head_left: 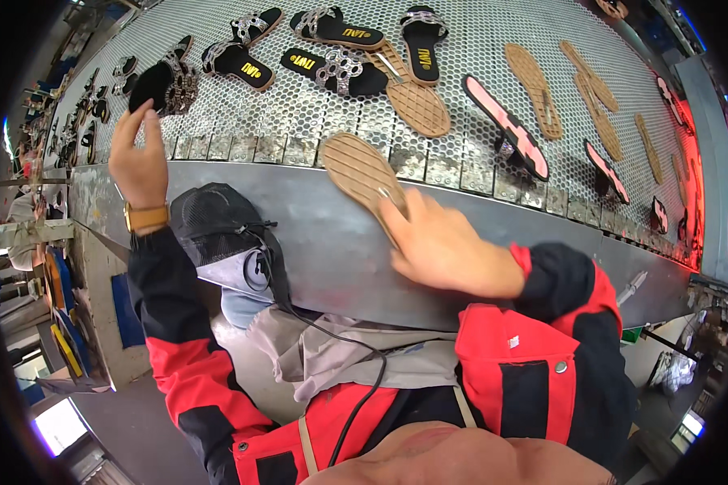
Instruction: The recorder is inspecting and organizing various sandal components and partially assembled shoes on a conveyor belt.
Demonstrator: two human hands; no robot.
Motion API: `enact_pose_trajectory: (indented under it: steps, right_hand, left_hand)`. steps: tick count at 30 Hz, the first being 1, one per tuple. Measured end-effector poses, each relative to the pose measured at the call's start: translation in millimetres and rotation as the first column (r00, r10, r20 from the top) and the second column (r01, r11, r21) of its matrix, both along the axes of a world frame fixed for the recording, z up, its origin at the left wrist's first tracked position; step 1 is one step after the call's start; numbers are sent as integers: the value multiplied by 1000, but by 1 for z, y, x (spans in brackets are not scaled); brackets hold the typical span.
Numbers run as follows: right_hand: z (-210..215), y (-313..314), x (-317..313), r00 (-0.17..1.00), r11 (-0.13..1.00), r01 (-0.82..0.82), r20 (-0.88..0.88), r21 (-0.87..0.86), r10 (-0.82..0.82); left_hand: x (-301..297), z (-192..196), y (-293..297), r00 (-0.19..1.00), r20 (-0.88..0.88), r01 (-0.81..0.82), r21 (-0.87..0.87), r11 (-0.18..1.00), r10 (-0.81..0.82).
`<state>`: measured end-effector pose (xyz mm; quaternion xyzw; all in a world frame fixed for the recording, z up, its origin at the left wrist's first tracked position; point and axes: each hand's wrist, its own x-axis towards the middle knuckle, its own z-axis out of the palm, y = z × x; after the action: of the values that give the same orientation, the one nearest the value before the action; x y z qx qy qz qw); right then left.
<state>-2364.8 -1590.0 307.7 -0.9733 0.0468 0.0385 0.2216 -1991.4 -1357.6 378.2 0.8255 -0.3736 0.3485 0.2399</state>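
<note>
My left hand (140, 158) reaches to the far left, thumb and index finger pinched at the edge of a black sandal (155, 87) with a glittery strap. That sandal is on or just above the perforated metal conveyor (299, 117); its contact is unclear. My right hand (453, 242) grips a tan sandal (356, 166), its ridged outsole facing up, over the conveyor's near edge. The fingers cover its near end, and its upper side is hidden. Beyond it, another tan sandal (421, 109) lies sole-up, near black sandals (340, 71) with glittery straps.
Pink-and-black sandals (505, 125) stand on edge at right, with more tan soles (534, 89) beyond. A grey metal ledge (332, 242) runs along the near side. A black mesh cap (214, 218) and a dark cord (332, 327) lie between my arms.
</note>
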Motion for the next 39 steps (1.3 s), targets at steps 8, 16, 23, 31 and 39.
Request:
enact_pose_trajectory:
  steps: [8,16,23,31,39]
  right_hand:
    - [11,-34,-81,824,901,132,459,413,-331]
    - [28,-57,-43,894,76,-166,183,983,-409]
    - [16,-71,-34,879,202,-178,248,963,-406]
    - [0,-85,-25,841,37,-258,243,965,-483]
    - [-2,-53,-18,941,190,168,-100,967,-322]
  left_hand:
    - [-180,-22,-60,190,-517,218,-807,549,-835]
    - [-223,-87,-145,587,-724,122,-363,924,-362]
    - [-226,-144,-154,616,-742,409,13,913,-266]
    - [-232,-132,-147,-291,-323,-343,-843,413,-901]
    - [-245,-113,-147,-331,-164,-499,-805,320,-929]
